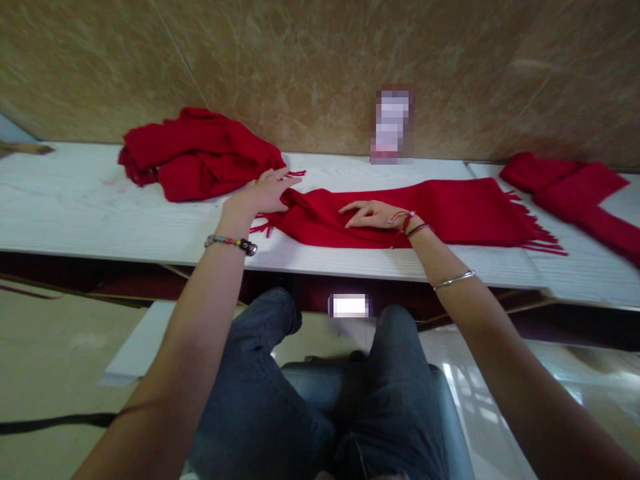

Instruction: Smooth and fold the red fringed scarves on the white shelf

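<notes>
A red fringed scarf [450, 210] lies stretched across the white table [80, 207] in front of me. My left hand [265, 192] rests flat on the scarf's left end, fingers stretched out over the fabric near its fringe. My right hand [375, 215] lies flat on the middle of the same scarf, fingers extended and pointing left. Neither hand grips anything. Bracelets circle both wrists.
A heap of red scarves [197, 155] sits at the back left of the table. Another red scarf [575, 190] lies at the far right. A small blurred box [393, 127] stands against the brown wall. My legs and a dark stool are below the table edge.
</notes>
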{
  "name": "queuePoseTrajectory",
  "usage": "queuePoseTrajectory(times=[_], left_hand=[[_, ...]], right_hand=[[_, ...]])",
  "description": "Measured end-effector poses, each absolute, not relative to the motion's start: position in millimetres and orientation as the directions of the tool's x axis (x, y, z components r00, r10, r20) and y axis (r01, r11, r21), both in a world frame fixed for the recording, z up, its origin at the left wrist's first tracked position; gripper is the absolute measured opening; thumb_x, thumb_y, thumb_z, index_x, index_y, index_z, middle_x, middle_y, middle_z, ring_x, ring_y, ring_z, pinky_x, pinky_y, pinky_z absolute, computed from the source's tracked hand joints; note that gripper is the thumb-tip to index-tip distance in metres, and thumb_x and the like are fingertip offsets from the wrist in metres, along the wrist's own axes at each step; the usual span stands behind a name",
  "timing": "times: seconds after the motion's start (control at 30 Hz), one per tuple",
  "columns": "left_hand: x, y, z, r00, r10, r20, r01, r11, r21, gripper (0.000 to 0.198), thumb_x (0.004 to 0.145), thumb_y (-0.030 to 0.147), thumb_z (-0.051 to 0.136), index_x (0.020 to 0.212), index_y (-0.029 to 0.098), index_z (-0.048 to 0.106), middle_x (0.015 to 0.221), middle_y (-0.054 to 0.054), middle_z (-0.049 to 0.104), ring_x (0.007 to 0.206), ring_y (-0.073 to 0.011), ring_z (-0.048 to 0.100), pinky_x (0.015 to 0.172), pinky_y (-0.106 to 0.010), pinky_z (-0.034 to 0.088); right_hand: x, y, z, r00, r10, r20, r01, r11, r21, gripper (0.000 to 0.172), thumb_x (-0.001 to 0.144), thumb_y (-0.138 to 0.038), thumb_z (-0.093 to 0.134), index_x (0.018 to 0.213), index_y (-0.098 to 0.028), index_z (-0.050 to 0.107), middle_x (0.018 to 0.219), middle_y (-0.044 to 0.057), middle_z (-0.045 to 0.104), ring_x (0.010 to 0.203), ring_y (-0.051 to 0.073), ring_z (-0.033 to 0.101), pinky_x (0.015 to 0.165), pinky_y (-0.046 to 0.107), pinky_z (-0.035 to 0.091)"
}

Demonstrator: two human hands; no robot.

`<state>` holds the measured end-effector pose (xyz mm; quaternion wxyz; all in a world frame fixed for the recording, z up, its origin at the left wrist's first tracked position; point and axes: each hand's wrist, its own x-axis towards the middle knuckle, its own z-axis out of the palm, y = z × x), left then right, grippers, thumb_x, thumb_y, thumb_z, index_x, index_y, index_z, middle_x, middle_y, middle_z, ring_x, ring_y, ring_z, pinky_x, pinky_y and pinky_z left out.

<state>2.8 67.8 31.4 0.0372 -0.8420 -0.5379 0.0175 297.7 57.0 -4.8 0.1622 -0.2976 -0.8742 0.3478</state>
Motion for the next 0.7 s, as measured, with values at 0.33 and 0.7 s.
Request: queuePoseTrajectory(times=[0.33, 0.7], left_hand=[[19, 69, 34, 0.462, 0.885, 0.064, 0.88, -0.448, -0.158, 0.042, 0.075, 0.013, 0.046, 0.112, 0.021, 0.066, 0.112, -0.006, 0.067, 0.108, -0.0229, 0.058, 0.095, -0.033, 0.043], [10, 41, 69, 0.331, 0.914, -0.235, 0.914, -0.372, -0.162, 0.029, 0.067, 0.027, 0.069, 0.095, 0.022, 0.067, 0.086, 0.0, 0.069, 0.072, -0.016, 0.06, 0.063, -0.025, 0.045]], right_hand=[[298, 71, -20, -0.663, 0.698, 0.27, 0.508, 0.685, -0.523, 0.026, 0.081, -0.026, 0.061, 0.104, -0.022, 0.072, 0.116, 0.005, 0.067, 0.112, 0.021, 0.059, 0.104, 0.043, 0.041], [299, 77, -31, -0.601, 0.753, 0.268, 0.656, 0.656, -0.374, 0.039, 0.086, -0.024, 0.054, 0.123, -0.016, 0.062, 0.126, 0.01, 0.062, 0.117, 0.022, 0.055, 0.104, 0.041, 0.041]])
